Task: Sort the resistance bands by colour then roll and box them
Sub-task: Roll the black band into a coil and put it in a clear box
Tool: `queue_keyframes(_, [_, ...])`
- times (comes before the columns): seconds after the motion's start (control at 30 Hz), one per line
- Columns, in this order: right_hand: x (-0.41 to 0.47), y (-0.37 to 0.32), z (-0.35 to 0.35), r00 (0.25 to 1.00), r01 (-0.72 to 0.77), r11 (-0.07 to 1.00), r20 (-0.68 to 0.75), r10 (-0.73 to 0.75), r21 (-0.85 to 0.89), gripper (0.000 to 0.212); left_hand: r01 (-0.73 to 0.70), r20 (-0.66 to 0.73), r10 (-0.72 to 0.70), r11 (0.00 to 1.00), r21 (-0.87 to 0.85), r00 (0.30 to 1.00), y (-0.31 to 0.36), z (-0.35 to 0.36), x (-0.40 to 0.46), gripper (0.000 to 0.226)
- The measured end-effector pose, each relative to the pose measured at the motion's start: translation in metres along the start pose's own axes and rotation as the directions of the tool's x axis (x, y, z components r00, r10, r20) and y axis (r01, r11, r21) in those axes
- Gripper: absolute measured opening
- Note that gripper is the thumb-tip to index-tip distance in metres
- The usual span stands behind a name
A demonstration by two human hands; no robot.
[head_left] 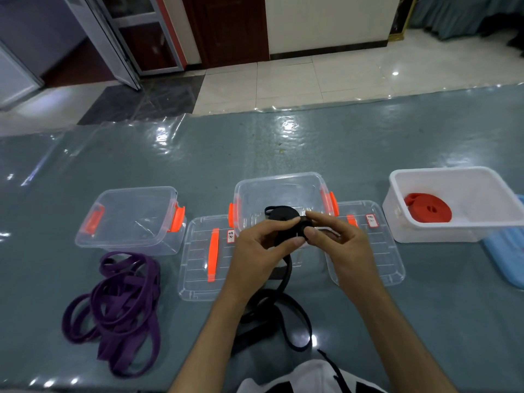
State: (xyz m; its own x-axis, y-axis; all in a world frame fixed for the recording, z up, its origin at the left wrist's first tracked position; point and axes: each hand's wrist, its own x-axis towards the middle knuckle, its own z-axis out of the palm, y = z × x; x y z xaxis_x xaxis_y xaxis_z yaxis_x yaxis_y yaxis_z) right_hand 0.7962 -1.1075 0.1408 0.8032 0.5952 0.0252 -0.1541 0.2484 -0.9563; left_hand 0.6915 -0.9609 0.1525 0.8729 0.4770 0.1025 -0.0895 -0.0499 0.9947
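Far left on the table (pixel 368 143): the purple bands (pixel 119 310) lie in a loose, tangled, unrolled heap in front of an empty clear box (pixel 130 219) with orange latches. Just right of that box, a clear lid (pixel 204 259) with an orange handle lies flat.

Centre: the left hand (pixel 255 251) and right hand (pixel 340 245) together grasp a partly rolled black band (pixel 286 234). Left thumb and fingers pinch the flat coil; right thumb and forefinger pinch its right edge. The roll is held above the table, in front of the middle clear box (pixel 283 191). The unrolled tail hangs down and loops on the table between the forearms.

A second clear lid (pixel 374 251) lies right of the hands.

Right: a white box (pixel 453 205) holds a red band (pixel 428 208), wound into a tight flat coil, on its floor. A blue lid (pixel 507 256) lies at the far right edge.
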Motion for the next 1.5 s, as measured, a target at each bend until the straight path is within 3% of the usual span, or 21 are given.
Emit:
queue_keyframes(0.17, [-0.001,0.003,-0.006,0.998,0.053,0.999,-0.016,-0.053,0.007,0.039,-0.022,0.003,0.022,0.999,-0.027,1.0,0.004,0.009,-0.004,0.032])
queue_keyframes(0.33, [-0.005,0.003,-0.003,1.0,0.025,0.994,-0.004,-0.025,0.107,0.045,-0.153,-0.01,0.155,0.982,0.107,0.988,0.006,0.01,-0.004,0.029])
queue_keyframes(0.4, [-0.005,0.001,-0.003,1.0,0.02,0.999,-0.007,-0.02,0.051,0.043,-0.173,-0.029,0.178,0.977,0.122,0.984,0.006,0.012,-0.005,0.028])
queue_keyframes(0.53, [-0.005,-0.004,-0.003,0.998,0.057,0.996,-0.026,-0.059,-0.061,0.043,-0.134,-0.167,0.136,0.991,0.022,0.977,0.003,0.019,-0.011,0.025])
queue_keyframes(0.7, [-0.006,-0.006,-0.005,0.999,0.041,0.99,-0.01,-0.043,-0.136,0.046,-0.17,-0.193,0.17,0.985,0.018,0.966,-0.001,0.02,-0.014,0.015])
queue_keyframes(0.93, [-0.008,-0.01,-0.001,1.0,-0.005,1.0,-0.012,0.005,0.012,0.046,-0.177,-0.203,0.162,0.983,-0.058,0.966,-0.002,0.02,-0.012,0.014])
queue_keyframes(1.1, [-0.014,-0.003,0.004,0.997,-0.072,0.987,0.038,0.068,0.145,0.049,-0.215,-0.176,0.223,0.974,0.064,0.959,0.0,0.019,-0.008,0.022])
queue_keyframes(1.23, [-0.009,-0.005,0.001,0.995,-0.085,0.996,0.053,0.084,0.021,0.043,-0.182,-0.219,0.213,0.971,0.152,0.952,0.001,0.013,-0.006,0.025])
queue_keyframes(1.37, [-0.006,-0.005,0.001,0.992,-0.113,0.992,0.066,0.109,0.053,0.047,-0.122,-0.223,0.108,0.991,-0.049,0.969,-0.001,0.013,-0.007,0.016])
queue_keyframes(1.5, [-0.008,-0.005,0.006,0.988,-0.144,0.978,0.081,0.134,0.148,0.051,-0.138,-0.216,0.122,0.988,-0.064,0.969,-0.001,0.018,-0.005,0.017])
